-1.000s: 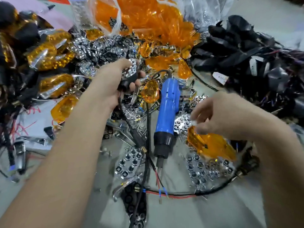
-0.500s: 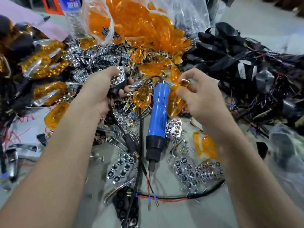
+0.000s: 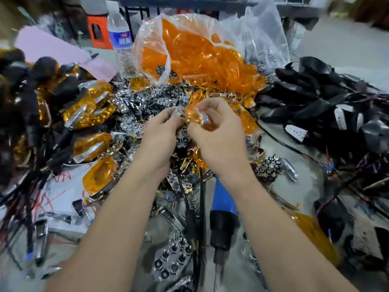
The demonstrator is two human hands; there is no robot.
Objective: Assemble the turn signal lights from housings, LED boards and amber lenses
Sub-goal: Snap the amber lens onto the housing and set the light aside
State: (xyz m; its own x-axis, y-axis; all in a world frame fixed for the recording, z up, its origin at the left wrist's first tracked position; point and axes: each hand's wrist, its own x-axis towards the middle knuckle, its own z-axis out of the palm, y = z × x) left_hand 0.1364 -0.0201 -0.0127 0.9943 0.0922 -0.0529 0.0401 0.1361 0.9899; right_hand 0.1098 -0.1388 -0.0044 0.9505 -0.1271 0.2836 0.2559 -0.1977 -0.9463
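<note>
Grey table [image 3: 345, 47] spreads out under us, and parts cover most of it. At the back sits a big clear bag [image 3: 147, 39] full of orange lenses. On the right lies a heap of black housings [image 3: 315, 98] with thin wires. On the left lies a heap of lights [image 3: 88, 110], orange and black. Shiny plates [image 3: 151, 98] with round holes lie all over the middle.

Our two arms come up from the bottom edge and meet over the middle of the table. Our left hand [image 3: 160, 140] has its back up, and its fingers curl round a shiny part [image 3: 177, 112]. Our right hand [image 3: 219, 133] is just beside it, also back up, with the wrist bent a bit inward. Its thumb and fingers pinch an orange lens [image 3: 195, 115].

A blue and black screwdriver [image 3: 223, 203] lies flat under our right arm, with its tip toward us. A water bottle [image 3: 121, 39] stands just left of the bag.

We hold the lens up over the shiny plates, between our two hands. Its left end meets the shiny part. Its long side seems to slant from the far left down to the near right. It is blurry, so we cannot tell which face is up.
</note>
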